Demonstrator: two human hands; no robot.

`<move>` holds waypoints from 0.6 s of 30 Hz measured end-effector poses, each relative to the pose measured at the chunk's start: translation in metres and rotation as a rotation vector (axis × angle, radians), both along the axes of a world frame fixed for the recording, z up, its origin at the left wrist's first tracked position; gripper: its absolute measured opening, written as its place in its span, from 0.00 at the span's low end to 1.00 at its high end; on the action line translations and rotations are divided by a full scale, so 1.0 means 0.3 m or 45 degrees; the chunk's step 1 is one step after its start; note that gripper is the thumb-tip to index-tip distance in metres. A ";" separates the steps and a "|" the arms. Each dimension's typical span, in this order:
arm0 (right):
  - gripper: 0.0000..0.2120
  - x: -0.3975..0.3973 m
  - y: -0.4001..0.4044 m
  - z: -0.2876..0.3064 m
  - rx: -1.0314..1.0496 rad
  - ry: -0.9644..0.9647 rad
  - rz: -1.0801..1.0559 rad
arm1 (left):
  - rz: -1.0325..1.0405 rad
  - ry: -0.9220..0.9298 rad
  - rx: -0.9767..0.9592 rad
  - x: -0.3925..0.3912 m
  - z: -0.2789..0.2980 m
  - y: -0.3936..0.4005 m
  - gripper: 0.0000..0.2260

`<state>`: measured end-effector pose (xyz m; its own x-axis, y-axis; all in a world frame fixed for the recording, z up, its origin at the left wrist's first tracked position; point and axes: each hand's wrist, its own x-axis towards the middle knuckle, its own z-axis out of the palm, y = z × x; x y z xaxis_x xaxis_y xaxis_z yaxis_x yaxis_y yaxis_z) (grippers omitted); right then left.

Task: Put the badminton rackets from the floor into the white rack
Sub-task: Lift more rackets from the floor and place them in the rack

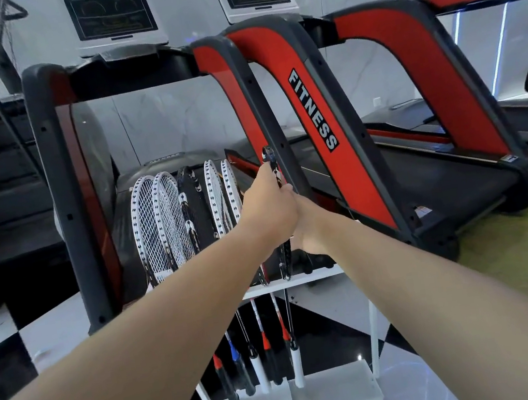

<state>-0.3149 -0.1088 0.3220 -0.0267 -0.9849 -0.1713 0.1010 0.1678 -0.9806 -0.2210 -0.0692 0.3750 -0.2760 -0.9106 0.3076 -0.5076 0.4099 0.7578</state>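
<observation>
The black racket [278, 211] stands upright, head up and white grip [297, 368] down in the white rack [336, 394], rightmost in a row of strung rackets [169, 220]. The left hand [266, 204] clamps its thin frame edge; the right hand [308, 231] closes on it lower down. Red and black treadmills [318, 116] stand behind, and a glossy tiled floor [422, 395] lies below

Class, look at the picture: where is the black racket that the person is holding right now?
In the head view, the black racket stands upright at the right end of the white rack, gripped by both hands, beside the white-framed rackets and before a red treadmill.
</observation>
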 end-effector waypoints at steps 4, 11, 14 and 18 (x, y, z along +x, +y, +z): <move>0.31 0.016 -0.001 -0.008 -0.010 -0.029 -0.057 | -0.029 -0.004 0.029 0.005 -0.003 -0.003 0.21; 0.30 0.020 0.059 0.007 -0.059 0.038 -0.073 | 0.004 -0.017 0.069 0.022 -0.022 -0.013 0.15; 0.27 0.021 0.075 0.019 -0.086 -0.025 -0.072 | 0.020 -0.024 0.097 0.029 -0.014 -0.009 0.13; 0.26 0.033 0.110 0.037 -0.111 -0.032 -0.060 | -0.003 0.004 0.208 0.045 0.007 0.011 0.13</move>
<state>-0.3049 -0.0758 0.3332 -0.0698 -0.9938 -0.0864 0.1314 0.0767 -0.9884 -0.2074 -0.0659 0.3773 -0.2772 -0.9480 0.1565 -0.5046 0.2822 0.8159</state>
